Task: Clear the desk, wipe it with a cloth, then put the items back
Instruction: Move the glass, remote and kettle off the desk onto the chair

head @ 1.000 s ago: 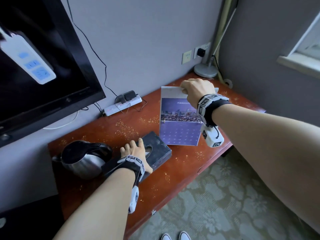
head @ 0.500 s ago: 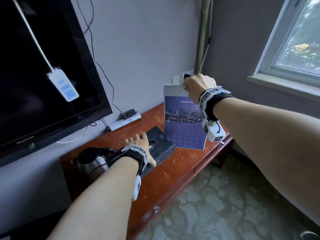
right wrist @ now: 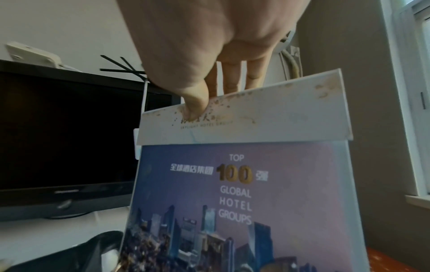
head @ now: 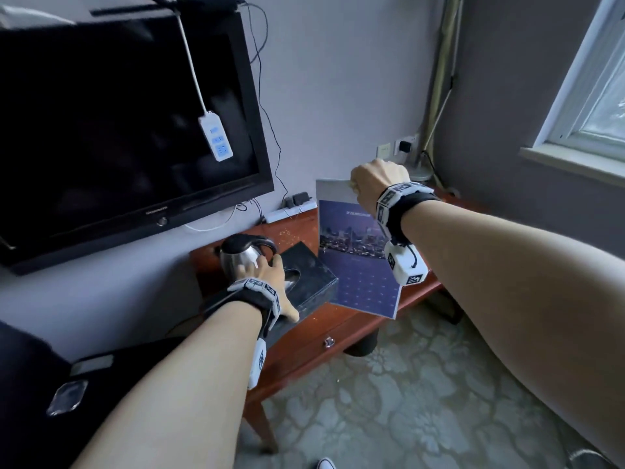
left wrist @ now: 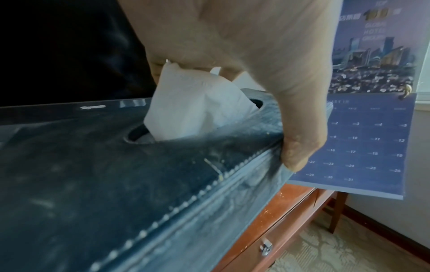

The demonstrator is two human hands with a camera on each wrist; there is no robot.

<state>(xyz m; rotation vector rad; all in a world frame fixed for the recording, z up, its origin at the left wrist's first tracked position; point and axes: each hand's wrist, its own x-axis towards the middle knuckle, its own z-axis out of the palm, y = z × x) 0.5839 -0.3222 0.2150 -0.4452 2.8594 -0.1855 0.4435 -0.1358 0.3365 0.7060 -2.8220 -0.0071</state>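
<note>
Head view: one calendar (head: 355, 258), one tissue box (head: 309, 277), one kettle (head: 241, 257).

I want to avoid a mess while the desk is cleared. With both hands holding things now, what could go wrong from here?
The right hand pinches the calendar only at its top edge, so it may swing against the tissue box or slip out. The left hand grips the tissue box close beside the kettle and might knock it. A loose tissue sticks out and could pull free.
</note>
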